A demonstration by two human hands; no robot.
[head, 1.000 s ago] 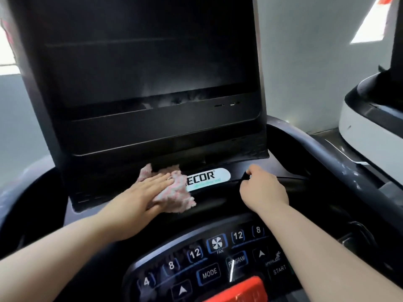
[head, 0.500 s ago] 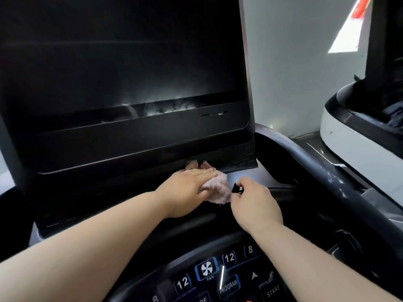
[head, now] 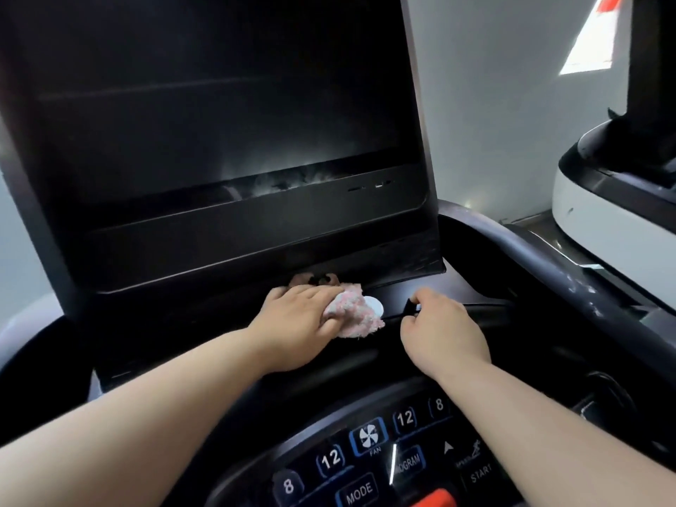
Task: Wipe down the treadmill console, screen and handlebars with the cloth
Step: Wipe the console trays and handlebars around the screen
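Your left hand clutches the bunched cloth, long axis slanting along the console ledge below the screen; your right hand curls its fingers over that ledge

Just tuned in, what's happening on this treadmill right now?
A person is wiping the console. The left hand holds a bunched pink-and-white cloth against the dark ledge just under the screen, partly covering a white badge. The right hand sits beside it, pinching what looks like a small black tab. Neither hand touches the button panel below.
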